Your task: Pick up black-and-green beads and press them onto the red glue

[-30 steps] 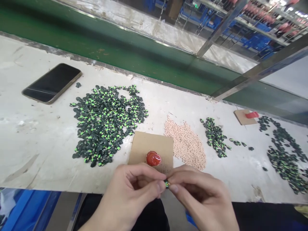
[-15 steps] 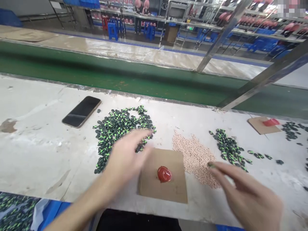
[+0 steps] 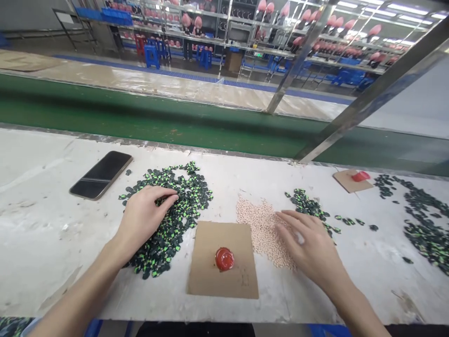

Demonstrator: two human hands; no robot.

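Observation:
My left hand point(image 3: 143, 216) rests on a big pile of small black-and-green parts point(image 3: 175, 210), its fingers curled down into the pieces. My right hand point(image 3: 308, 243) lies over the right edge of a heap of tiny pink beads point(image 3: 259, 222), fingers stretched forward and slightly apart. Between the hands lies a brown cardboard square point(image 3: 210, 271) with a red blob point(image 3: 224, 258) on it. A smaller pile of black-and-green parts point(image 3: 305, 203) sits just beyond my right hand.
A dark phone point(image 3: 101, 174) lies face up at the left on the white table point(image 3: 45, 234). A second cardboard piece with a red blob point(image 3: 352, 180) and more black-and-green parts point(image 3: 424, 224) are at the right. A green conveyor belt point(image 3: 140, 119) runs behind the table.
The hands were pinched together on one small part near the table's front edge. They have since parted: the left went to the big pile, the right to the pink beads.

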